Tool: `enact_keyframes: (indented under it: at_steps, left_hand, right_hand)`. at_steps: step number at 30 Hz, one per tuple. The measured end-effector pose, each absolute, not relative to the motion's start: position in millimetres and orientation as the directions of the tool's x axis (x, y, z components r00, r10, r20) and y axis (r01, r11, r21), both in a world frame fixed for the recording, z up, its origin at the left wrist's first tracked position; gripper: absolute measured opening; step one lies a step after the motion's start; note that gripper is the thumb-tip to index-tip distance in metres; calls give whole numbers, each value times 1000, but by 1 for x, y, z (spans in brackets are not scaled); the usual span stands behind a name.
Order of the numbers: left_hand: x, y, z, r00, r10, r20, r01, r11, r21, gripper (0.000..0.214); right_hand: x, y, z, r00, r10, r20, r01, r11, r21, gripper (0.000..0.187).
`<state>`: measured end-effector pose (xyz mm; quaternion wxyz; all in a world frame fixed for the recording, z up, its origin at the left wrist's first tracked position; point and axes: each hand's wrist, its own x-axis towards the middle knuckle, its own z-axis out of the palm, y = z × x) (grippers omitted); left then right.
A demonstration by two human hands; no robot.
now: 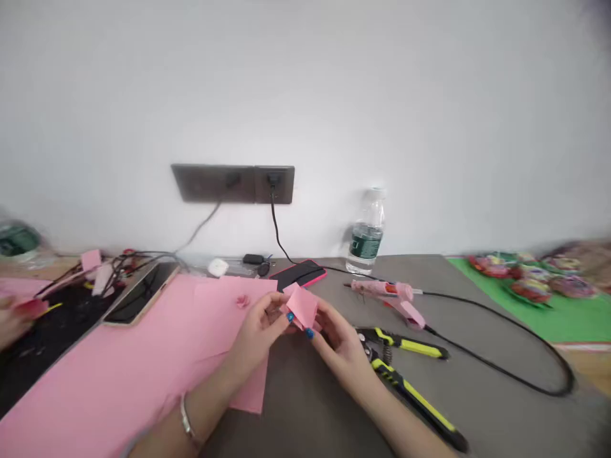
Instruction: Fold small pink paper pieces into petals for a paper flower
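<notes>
My left hand (260, 331) and my right hand (338, 340) meet over the grey table (477, 407), and both pinch a small pink paper piece (303, 306) between thumb and fingers. The piece stands tilted above my fingertips, which have blue nails. A large pink sheet (124, 362) lies flat under my left forearm, with a tiny pink paper rose (242, 301) on it. Just right of my right hand lie yellow-and-black pliers (410, 375).
A pink glue gun (389, 296) with a black cord (501, 362) lies behind the pliers. A water bottle (367, 232) stands at the wall. Two phones (140, 292) (300, 273) lie flat. Green mat (568, 315) with finished flowers at right. Another person's hand (14, 318) at far left.
</notes>
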<state>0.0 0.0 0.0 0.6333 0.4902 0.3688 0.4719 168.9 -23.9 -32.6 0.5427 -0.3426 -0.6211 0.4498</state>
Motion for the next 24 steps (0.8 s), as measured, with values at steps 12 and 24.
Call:
enact_keyframes:
  at_steps: [12,24]
  left_hand:
    - [-3,-1,3,308,951,7,-189,54,981,23]
    - [-3,0,3,306,952,25,-213,43,976,24]
  right_hand:
    - [172,-23,-26,-144,921,362,-67,356,-932,34]
    - [172,-22,-22,-114,905,411,33,417,-908,26]
